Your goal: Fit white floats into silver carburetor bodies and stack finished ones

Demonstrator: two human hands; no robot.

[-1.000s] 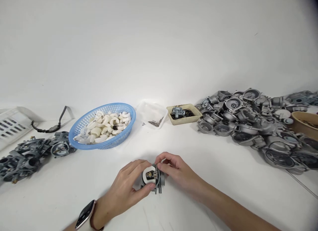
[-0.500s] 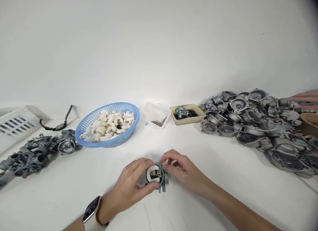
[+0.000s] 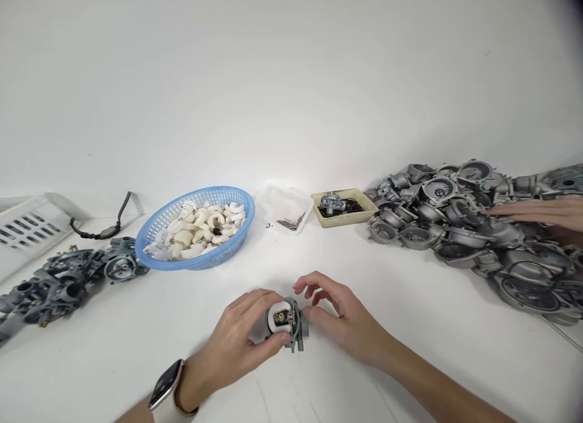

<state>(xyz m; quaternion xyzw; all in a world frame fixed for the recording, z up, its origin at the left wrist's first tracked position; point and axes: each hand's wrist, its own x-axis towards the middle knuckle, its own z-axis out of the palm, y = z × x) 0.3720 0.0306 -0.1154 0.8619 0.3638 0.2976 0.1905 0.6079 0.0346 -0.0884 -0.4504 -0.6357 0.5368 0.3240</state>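
A small grey carburetor body [image 3: 286, 323] with a white float on top rests on the white table [image 3: 392, 326] near the front middle. My left hand [image 3: 237, 344], with a watch on its wrist, is wrapped round the carburetor's left side, thumb and fingers closed on it. My right hand [image 3: 334, 317] sits just right of it, thumb against the part's side and fingers curled loosely above it, holding nothing that I can see.
A blue basket [image 3: 237, 201] of white floats stands behind, beside a clear tray of pins [image 3: 286, 209] and a beige tray [image 3: 344, 206]. Grey carburetors [image 3: 59, 283] lie left. A heap of metal bowls [image 3: 473, 223] fills the right, with another person's hand [image 3: 542, 210] on it.
My right hand's fingers have lifted off the top of the carburetor and spread. Another person's hand has reached in from the right over the heap of bowls.
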